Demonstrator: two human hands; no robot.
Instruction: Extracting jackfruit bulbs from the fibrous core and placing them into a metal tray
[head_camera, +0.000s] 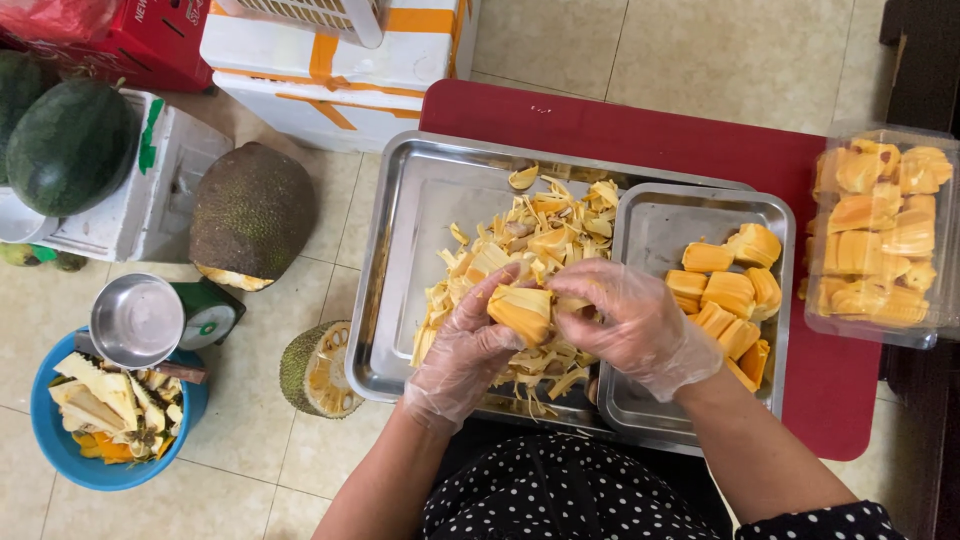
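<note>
- Left hand (462, 350) and right hand (630, 322), both gloved, close their fingers on one jackfruit pod (520, 311) over the large steel tray (410, 215).
- Fibrous scraps (540, 232) lie beneath.
- Cleaned pods (730, 295) fill the small tray (665, 220), apparently resting inside the larger.

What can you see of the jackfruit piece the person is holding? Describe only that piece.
The jackfruit piece is a yellow-orange, fleshy bulb, paler and ragged along its top edge. It is held over the large metal tray, above a heap of pale strips. Gloved fingers of the left hand and right hand pinch it from both sides.
</note>
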